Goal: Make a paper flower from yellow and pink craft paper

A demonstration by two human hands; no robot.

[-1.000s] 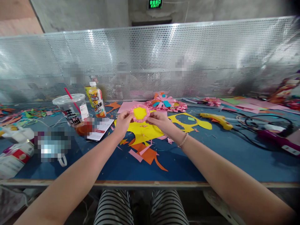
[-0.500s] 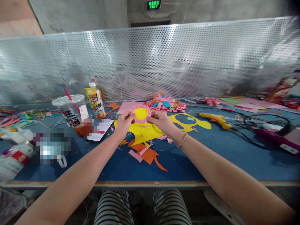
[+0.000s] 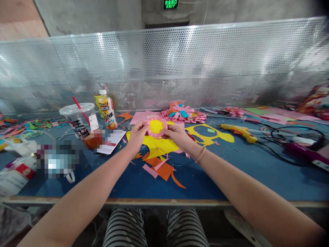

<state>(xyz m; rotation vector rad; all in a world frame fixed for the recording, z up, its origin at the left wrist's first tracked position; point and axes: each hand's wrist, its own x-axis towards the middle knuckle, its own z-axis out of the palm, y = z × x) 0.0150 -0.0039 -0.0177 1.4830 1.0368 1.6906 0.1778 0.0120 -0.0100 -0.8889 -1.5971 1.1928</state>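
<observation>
Between my two hands is a paper flower (image 3: 156, 126) with a yellow centre and a ruffled pink rim, raised above the table. My left hand (image 3: 138, 134) pinches its left edge, and my right hand (image 3: 175, 134) grips the right edge with thumb and fingers. Below it lies a cut sheet of yellow paper (image 3: 158, 146), with orange paper scraps (image 3: 164, 170) and pink strips nearer me. Behind the hands sits a pile of fringed pink paper flowers (image 3: 180, 112) with blue and orange bits.
A yellow glue gun (image 3: 240, 132) rests at right, its cable near a purple device (image 3: 303, 154). To the left stand a lidded plastic cup (image 3: 79, 120) with a straw and a drink bottle (image 3: 108, 111). A perforated metal screen (image 3: 164, 65) rises behind the blue table (image 3: 205, 187).
The view has shifted slightly. Both hands still hold the paper flower, which has turned a little between the fingers.
</observation>
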